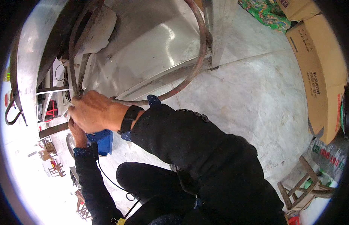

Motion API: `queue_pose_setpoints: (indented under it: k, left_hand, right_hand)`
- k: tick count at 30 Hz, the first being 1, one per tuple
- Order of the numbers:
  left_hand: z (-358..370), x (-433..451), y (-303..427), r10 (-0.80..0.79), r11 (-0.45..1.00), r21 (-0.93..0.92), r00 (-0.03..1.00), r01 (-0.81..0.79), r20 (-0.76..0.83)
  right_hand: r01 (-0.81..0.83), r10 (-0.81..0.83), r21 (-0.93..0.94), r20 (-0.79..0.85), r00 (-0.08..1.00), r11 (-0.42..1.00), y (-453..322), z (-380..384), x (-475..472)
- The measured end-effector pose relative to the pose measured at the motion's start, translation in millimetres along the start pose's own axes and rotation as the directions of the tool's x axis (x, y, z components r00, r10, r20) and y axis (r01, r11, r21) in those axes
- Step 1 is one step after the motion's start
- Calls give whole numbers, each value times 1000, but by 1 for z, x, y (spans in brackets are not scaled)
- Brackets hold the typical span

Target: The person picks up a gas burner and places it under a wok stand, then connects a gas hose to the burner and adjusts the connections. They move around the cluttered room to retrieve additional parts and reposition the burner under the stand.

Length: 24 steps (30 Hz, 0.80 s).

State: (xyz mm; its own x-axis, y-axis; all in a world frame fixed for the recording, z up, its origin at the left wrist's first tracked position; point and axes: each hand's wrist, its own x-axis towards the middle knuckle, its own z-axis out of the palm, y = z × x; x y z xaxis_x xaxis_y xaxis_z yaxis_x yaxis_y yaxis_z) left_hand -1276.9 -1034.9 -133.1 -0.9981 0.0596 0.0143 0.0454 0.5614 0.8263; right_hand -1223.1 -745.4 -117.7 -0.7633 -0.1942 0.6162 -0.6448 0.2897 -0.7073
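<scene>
A long reddish-brown hose (pixel 202 49) curves over a metal undershelf and down towards my hands. My right hand (pixel 91 112), with a black band at the wrist, is closed around the hose's end portion beside a metal table leg. Just below it is my left hand (pixel 78 133), partly hidden by the right one; its fingers reach up to the same place, but what they hold cannot be made out. Another stretch of hose rises from the right hand past a pale, rounded panel (pixel 102 29).
A stainless steel shelf (pixel 146 47) with a raised edge lies ahead. Cardboard boxes (pixel 312 73) and a green patterned bag (pixel 267 17) stand on the right. A wooden stool (pixel 304 185) is at the lower right, a blue bin (pixel 105 143) below my hands.
</scene>
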Motion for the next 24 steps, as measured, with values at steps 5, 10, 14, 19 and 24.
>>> queue_pose_setpoints:
  k: [5, 10, 14, 19, 24]
  left_hand:
    - [20, -6, 35, 37, 971, 236, 998, -23, -53]
    - [26, -1, 85, 99, 713, 701, 992, -13, -83]
    - [34, 0, 127, 80, 862, 506, 976, 35, -203]
    - [45, -33, 165, 229, 873, 471, 958, -123, -173]
    - [22, -72, 190, 235, 915, 387, 928, -112, -288]
  right_hand:
    - [-154, 141, -88, -133, 981, 984, 18, -17, 5]
    - [-212, 204, -29, -171, 964, 977, 19, -32, 10]
    - [-259, 259, 29, -225, 939, 965, 23, -48, 13]
    - [-338, 328, -3, -229, 916, 941, 33, -69, 15]
    - [-377, 373, 27, -230, 899, 926, 45, -79, 15]
